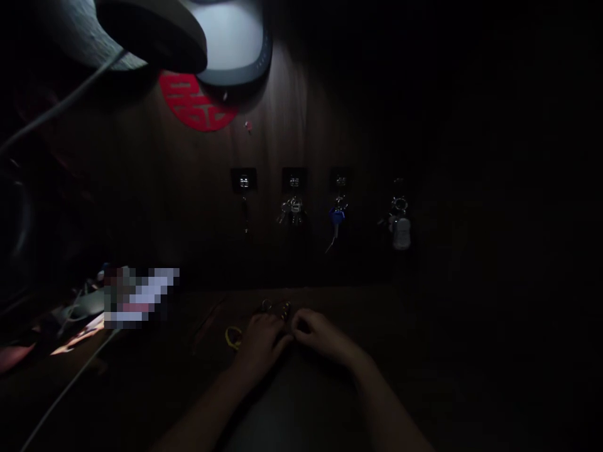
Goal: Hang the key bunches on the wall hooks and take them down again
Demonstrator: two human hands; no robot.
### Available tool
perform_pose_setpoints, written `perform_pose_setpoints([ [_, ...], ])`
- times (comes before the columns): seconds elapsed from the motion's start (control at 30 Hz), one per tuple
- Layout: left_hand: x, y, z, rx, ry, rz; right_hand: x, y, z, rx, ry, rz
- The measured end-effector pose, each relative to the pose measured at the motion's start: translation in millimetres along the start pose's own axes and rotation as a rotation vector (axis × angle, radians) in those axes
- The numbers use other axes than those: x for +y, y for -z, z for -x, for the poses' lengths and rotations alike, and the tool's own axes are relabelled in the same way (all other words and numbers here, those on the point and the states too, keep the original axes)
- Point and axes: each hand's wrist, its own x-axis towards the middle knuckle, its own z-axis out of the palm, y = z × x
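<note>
My left hand point(262, 339) rests low in the dim light, its fingers curled and closed. My right hand point(316, 331) is close beside it, thumb and fingers pinched together. What either one grips, if anything, is too dark to make out. A yellow loop point(232, 339) sticks out left of my left hand, partly hidden by it. Just beyond the fingers lie a small metal ring point(266, 304) and a small yellow-and-dark piece point(286, 309).
Hooks on the dark wooden panel hold several key bunches, including a blue key point(337, 216) and a grey fob point(401, 233). A lamp point(235, 44) shines above a red paper cutout point(202, 113). White cables point(61, 107) run along the left, near clutter point(89, 304).
</note>
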Motion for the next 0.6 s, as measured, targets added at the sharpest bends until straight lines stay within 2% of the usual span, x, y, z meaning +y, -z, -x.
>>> perform_pose_setpoints([
  [0.17, 3.2, 1.1, -4.1, 0.091, 0.110, 0.236, -8.9, -2.7, -5.3, 0.065, 0.011, -0.129],
  [0.3, 4.9, 7.5, -8.2, 0.115, 0.255, 0.639, -11.1, -2.7, -9.0, 0.169, -0.007, -0.141],
  [0.4, 2.7, 15.0, -11.6, 0.140, 0.329, 0.928, -1.2, -6.0, -10.8, 0.221, -0.030, -0.088],
  [0.6, -7.7, 35.0, -22.5, 0.390, 0.495, 1.356, 25.0, -20.0, -17.7, 0.282, -0.038, -0.025],
])
